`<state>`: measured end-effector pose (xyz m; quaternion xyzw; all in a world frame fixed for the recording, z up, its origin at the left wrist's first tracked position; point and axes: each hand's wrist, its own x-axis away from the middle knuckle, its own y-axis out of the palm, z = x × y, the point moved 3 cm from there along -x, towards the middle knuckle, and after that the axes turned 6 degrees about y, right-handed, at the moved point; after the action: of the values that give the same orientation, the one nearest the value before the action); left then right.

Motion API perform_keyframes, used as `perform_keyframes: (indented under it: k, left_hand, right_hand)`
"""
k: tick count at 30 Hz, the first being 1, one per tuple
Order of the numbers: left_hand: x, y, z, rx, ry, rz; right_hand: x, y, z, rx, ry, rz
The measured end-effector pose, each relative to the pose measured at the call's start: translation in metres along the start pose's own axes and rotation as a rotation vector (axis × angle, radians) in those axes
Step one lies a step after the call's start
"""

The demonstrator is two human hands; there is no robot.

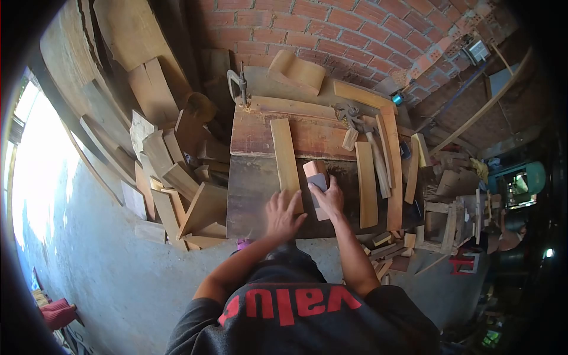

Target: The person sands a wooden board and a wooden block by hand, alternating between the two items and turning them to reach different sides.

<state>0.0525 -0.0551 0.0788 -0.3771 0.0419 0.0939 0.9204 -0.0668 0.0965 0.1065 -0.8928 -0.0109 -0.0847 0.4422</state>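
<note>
My left hand (pixel 283 218) lies with spread fingers on the near end of a narrow pale plank (pixel 285 151). That plank stretches away from me across the dark workbench (pixel 251 192). Just right of it, my right hand (pixel 331 200) is closed round a wooden block (pixel 313 168) with a grey sheet, which looks like sandpaper, against it. The block is beside the plank; whether its underside touches the bench or another piece of wood is hidden. Further right lies a second plank (pixel 367 183).
Long wooden strips (pixel 391 171), a hammer-like tool (pixel 378 163) and a clamp (pixel 241 86) are on the bench. Wood offcuts (pixel 171 171) crowd the floor at left, and more scraps (pixel 387 251) lie at right. A brick wall (pixel 319 29) closes the back.
</note>
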Motion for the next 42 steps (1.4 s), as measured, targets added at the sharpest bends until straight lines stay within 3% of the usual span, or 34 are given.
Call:
perform_keyframes:
  k: [2, 11, 13, 16, 18, 20, 24, 27, 31, 35, 38, 40, 42]
  left_hand:
    - [-0.017, 0.019, 0.007, -0.26, 0.206, -0.038]
    - [-0.006, 0.018, -0.028, -0.172, 0.2, -0.12]
    - [-0.017, 0.013, -0.027, -0.211, 0.189, 0.044]
    - [-0.025, 0.027, -0.035, -0.234, 0.136, -0.026]
    - [-0.026, 0.034, -0.04, -0.256, 0.096, -0.138]
    - [-0.024, 0.038, -0.039, -0.274, 0.098, -0.135]
    - [-0.027, 0.033, -0.036, -0.319, 0.115, -0.122]
    - [-0.031, 0.031, -0.036, -0.32, 0.112, -0.108]
    - [-0.027, 0.036, -0.039, -0.295, 0.117, -0.07]
    - [-0.024, 0.047, -0.047, -0.308, 0.14, -0.044]
    - [-0.027, 0.037, -0.04, -0.297, 0.122, -0.069]
    - [-0.03, 0.037, -0.04, -0.3, 0.115, -0.075]
    - [-0.026, 0.038, -0.04, -0.319, 0.128, -0.065]
  right_hand:
    - [-0.003, 0.008, 0.005, 0.006, -0.007, 0.024]
    - [0.005, 0.022, -0.004, 0.147, -0.105, 0.088]
    - [0.011, 0.021, -0.041, 0.155, -0.155, 0.062]
    - [-0.002, 0.04, -0.067, 0.232, -0.267, 0.075]
    - [-0.018, 0.058, -0.082, 0.359, -0.387, 0.107]
    - [-0.041, 0.069, -0.1, 0.43, -0.413, 0.045]
    - [-0.136, 0.099, -0.158, 0.437, -0.47, 0.148]
    - [-0.178, 0.107, -0.195, 0.48, -0.34, 0.011]
    - [-0.127, 0.098, -0.169, 0.461, -0.369, 0.044]
    - [-0.031, 0.088, -0.111, 0.591, -0.592, -0.049]
    - [-0.077, 0.096, -0.121, 0.429, -0.581, 0.099]
    - [-0.132, 0.105, -0.156, 0.422, -0.445, 0.162]
    - [-0.171, 0.106, -0.186, 0.428, -0.356, 0.061]
